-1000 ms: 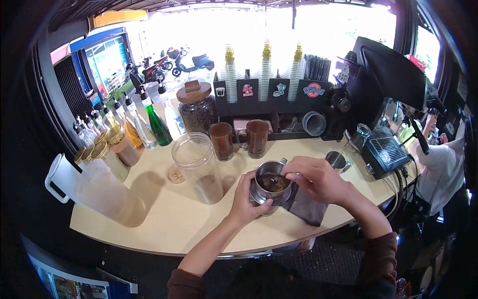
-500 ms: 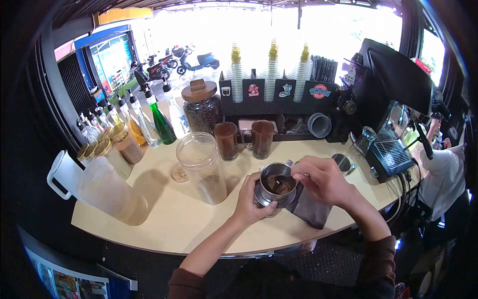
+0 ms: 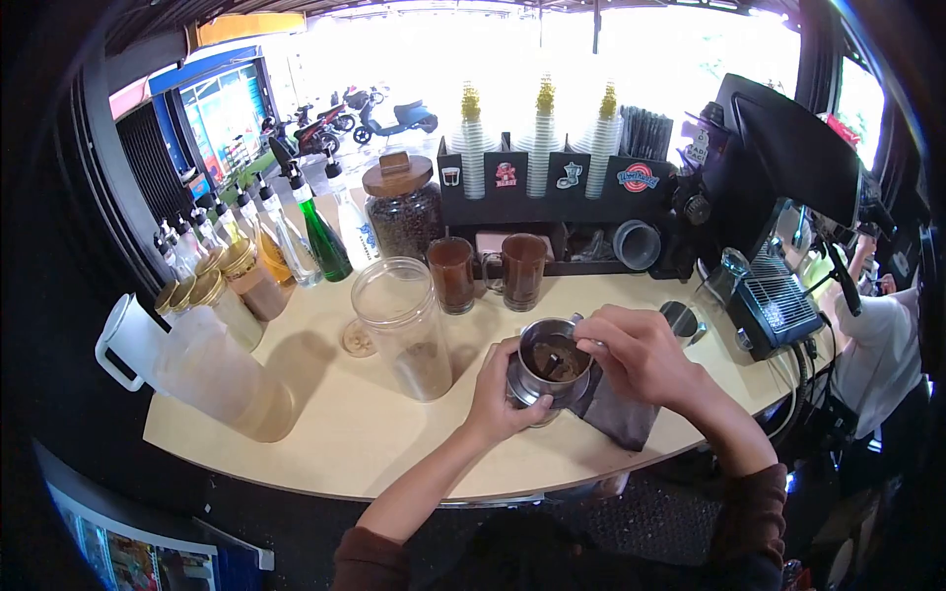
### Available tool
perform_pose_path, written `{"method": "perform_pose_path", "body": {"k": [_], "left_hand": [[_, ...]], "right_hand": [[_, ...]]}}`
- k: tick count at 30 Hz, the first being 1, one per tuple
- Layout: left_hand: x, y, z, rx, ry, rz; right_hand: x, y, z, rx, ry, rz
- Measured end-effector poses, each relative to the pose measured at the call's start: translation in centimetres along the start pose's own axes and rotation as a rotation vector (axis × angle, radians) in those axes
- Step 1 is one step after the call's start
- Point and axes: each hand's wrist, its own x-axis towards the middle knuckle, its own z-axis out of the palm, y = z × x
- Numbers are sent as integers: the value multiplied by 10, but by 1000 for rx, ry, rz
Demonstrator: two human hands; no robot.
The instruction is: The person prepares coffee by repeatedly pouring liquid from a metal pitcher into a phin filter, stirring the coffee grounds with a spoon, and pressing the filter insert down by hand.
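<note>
From my remote seat I had the L hand [image 3: 505, 394] clamped round the L side of a small silver metal filter cup [image 3: 554, 388] w/ a flared base plate, thumb pressed at the front of the plate; the cup stood roughly upright above the near-middle of the pale wood-look counter [image 3: 325, 453], w/ what looked like a clear glass [image 3: 539, 420] under it, mostly hidden. The R hand [image 3: 631, 355] was at the rim, thumb & fingers together on a thin silvery utensil [image 3: 594, 343], prob. a spoon; couldn't tell how far it reached in. I judged the cup light but stiff, prob. slick if wet, w/ a top-heavy stack if it did sit on glass, so best hold = low on wall + plate, fingers off the rim; the glass I rated the fragile bit. Couldn't tell temp. Inside the cup: dark brown grounds, approx coffee. Just L stood a tall clear plastic jar [image 3: 386, 330], open, w/ brown powder low down. Behind: two clear glass mugs [image 3: 451, 276] of brown drink, near full. Further back, a wood-lidded glass jar [image 3: 402, 212] held dark beans. Far L, a frosted plastic pitcher [image 3: 207, 360], contents unclear. On the R, a folded grey-brown cloth [image 3: 623, 416] lay just beside the cup, w/ a small silver metal cup [image 3: 680, 317] beyond the R hand.
</note>
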Motion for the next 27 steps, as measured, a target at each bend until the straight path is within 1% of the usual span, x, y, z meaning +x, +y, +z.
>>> {"method": "perform_pose_path", "body": {"k": [2, 4, 11, 13, 17, 20, 22, 25, 27], "left_hand": [[1, -1, 0, -4, 5, -1], [0, -3, 0, -4, 1, 4], [0, -3, 1, 3, 4, -3], [0, 0, 1, -21, 3, -4], [-1, -2, 0, 6, 1, 1], [-1, -2, 1, -30, 7, 0], [-1, -3, 1, -22, 4, 0], [0, -2, 1, -22, 8, 17], [-1, -2, 1, -20, 4, 9]], "right_hand": [[-1, 0, 1, -17, 35, -30], [-1, -4, -4, 6, 12, 13], [-2, -6, -6, -11, -13, 22], [-3, -3, -2, -74, 6, -42], [-3, -6, -2, -59, -26, -43], [-5, -4, 3, -113, 39, -76], [-6, -3, 3, -89, -22, -90], [-8, -2, 2, -110, -23, -57], [-8, -2, 5, -86, -22, -83]]}}
